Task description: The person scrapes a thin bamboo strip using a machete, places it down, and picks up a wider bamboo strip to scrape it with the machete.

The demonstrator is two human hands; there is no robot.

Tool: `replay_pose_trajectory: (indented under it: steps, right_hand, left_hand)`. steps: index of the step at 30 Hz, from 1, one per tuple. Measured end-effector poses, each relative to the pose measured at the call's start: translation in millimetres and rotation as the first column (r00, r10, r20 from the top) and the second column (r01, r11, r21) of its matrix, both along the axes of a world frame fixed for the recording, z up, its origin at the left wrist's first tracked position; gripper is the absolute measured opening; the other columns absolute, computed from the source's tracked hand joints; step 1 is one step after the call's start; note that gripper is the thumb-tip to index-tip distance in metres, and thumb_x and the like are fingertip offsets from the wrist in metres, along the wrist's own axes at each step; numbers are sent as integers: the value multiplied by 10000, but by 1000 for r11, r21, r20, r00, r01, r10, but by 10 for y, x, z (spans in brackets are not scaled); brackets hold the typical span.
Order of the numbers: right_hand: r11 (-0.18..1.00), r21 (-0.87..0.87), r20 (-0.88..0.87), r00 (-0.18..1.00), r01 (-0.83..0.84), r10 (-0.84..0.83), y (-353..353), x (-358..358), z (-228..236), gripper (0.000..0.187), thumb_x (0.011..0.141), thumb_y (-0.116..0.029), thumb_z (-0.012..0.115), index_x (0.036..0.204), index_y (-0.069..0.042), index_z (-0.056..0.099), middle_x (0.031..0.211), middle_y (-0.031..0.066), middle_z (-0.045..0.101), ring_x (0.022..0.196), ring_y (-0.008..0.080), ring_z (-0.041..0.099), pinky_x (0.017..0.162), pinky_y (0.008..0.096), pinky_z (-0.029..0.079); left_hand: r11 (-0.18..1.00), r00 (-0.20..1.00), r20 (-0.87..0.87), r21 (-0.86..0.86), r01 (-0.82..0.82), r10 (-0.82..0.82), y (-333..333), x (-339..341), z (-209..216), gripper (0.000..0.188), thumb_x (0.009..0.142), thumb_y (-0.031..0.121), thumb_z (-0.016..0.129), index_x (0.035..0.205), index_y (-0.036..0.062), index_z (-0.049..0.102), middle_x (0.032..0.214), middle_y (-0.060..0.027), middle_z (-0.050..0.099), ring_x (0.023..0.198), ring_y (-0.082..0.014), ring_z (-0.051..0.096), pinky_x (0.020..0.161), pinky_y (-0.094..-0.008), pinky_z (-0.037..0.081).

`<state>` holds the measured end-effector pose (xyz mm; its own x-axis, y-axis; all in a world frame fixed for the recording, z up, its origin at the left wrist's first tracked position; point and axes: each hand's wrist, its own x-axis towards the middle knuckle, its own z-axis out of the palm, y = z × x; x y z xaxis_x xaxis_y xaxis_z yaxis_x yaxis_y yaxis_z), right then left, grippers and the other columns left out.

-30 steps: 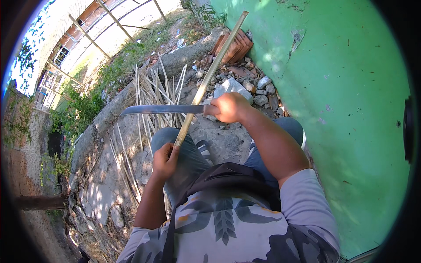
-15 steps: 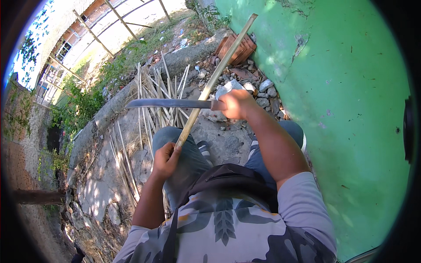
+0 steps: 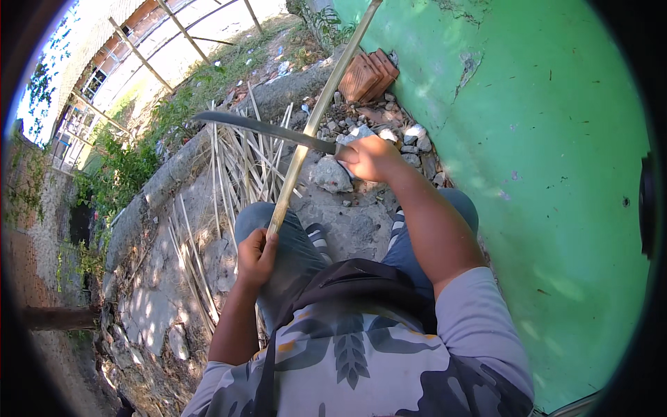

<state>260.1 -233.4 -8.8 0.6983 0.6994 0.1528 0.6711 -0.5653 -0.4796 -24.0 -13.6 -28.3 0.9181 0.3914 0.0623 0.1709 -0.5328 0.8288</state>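
Gripping the lower end of a long bamboo pole (image 3: 306,146) in our left hand (image 3: 256,256), we keep the fingers wrapped tight around it just above the left knee. Our right hand (image 3: 372,158) is clenched around the handle of a machete (image 3: 260,128), whose dark blade runs out leftward, almost level, and crosses the pole well above the left grip.

From that left grip the pole's long axis climbs up and to the right, past the blade, toward the green wall (image 3: 542,174) and a stack of red roof tiles (image 3: 368,73). The right hand sits just to the right of the pole, nearer the crossing point than the left hand. Whether the edge touches the pole there or only passes over it we cannot tell.

Beyond the knees, split bamboo strips (image 3: 236,167) lie scattered over the cracked concrete ground (image 3: 347,222), with loose stones (image 3: 332,175) beside the wall.
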Motion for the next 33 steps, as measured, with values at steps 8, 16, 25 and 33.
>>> replay_pose_trajectory:
  steps: [8,16,25,33]
  right_hand:
    - [996,-29,-3,997,-81,81,-8,-173,-95,234,877,-364,673,910,-135,711,818,151,708,831,392,692,768,491,545]
    - [998,46,-4,999,-36,36,8,161,-155,216,874,-313,642,895,-105,697,895,164,716,885,395,684,809,493,538]
    - [985,155,245,969,-71,31,-22,-96,-118,209,824,-275,718,967,-124,701,819,143,698,826,376,696,733,475,554]
    - [993,-68,122,987,-98,105,48,-58,7,145,825,-274,685,827,-129,684,812,143,712,836,392,699,754,498,547]
  left_hand:
    - [980,1000,-12,-197,8,-11,104,61,-71,238,1036,211,608,934,-2,632,681,49,517,624,-35,430,540,-249,360]
    - [998,1000,-1,-56,19,-19,63,15,-51,256,1026,231,626,907,4,635,666,48,502,618,-38,426,541,-254,361]
    - [996,1000,4,-84,16,-16,47,33,-10,258,1027,229,620,905,3,633,673,52,494,626,-39,424,552,-252,358]
    - [1000,999,-38,-21,19,-19,84,-26,-18,253,1031,233,619,935,-1,633,691,48,514,631,-39,434,558,-251,370]
